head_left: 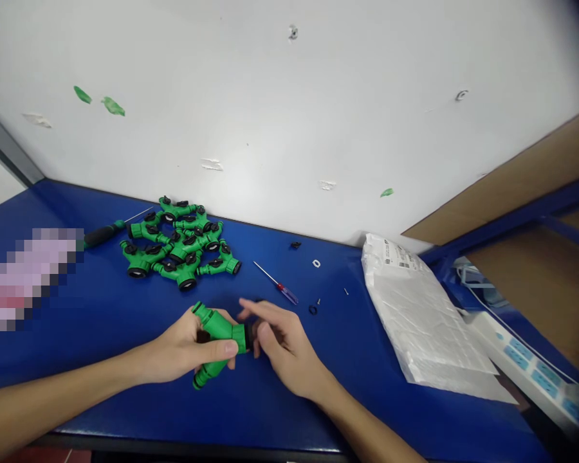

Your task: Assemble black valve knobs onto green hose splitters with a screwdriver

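Observation:
My left hand (pixel 181 350) is closed around a green Y-shaped hose splitter (pixel 218 326), its thumb pressed along the body near the single inlet end. The two outlet branches point left, one up and one down. At the splitter's black collar (pixel 249 337) hovers my right hand (pixel 284 347), fingers spread and slightly blurred; whether the fingertips touch the collar I cannot tell. Beyond the hands, a small screwdriver (pixel 287 294) with a red and clear purple handle lies on the table. Several more green splitters (pixel 179 246) with black valve levers are grouped at the back left.
Loose on the blue table (pixel 289 411) are a black ring (pixel 312 309), a white ring (pixel 316 263), a black lever (pixel 295 245) and small screws (pixel 346 291). A black-and-green screwdriver (pixel 103 235) lies left. At right are a white plastic package (pixel 419 315) and a power strip (pixel 531 366); a white wall (pixel 270 116) stands behind.

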Action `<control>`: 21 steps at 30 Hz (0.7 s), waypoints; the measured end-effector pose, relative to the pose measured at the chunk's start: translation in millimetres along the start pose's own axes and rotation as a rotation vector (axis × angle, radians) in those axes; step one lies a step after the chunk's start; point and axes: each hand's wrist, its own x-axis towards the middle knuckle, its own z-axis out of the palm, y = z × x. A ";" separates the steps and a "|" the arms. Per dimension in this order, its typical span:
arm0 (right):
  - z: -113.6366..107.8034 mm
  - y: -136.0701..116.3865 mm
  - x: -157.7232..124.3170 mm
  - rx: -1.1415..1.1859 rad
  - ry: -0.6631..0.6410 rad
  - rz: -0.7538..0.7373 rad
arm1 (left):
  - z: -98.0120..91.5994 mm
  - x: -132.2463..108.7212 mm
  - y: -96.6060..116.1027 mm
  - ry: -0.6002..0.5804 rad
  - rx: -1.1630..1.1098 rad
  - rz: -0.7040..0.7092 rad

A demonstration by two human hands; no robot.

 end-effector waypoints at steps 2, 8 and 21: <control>-1.2 -3.0 0.6 0.045 -0.023 -0.026 | 0.4 0.0 0.1 0.015 -0.008 -0.010; -2.5 -6.8 -0.5 -0.065 0.035 0.026 | 0.5 -1.2 1.3 -0.005 -0.026 -0.021; -2.3 -7.1 -0.8 -0.165 -0.009 -0.164 | -2.6 2.9 -0.9 0.018 -0.046 -0.007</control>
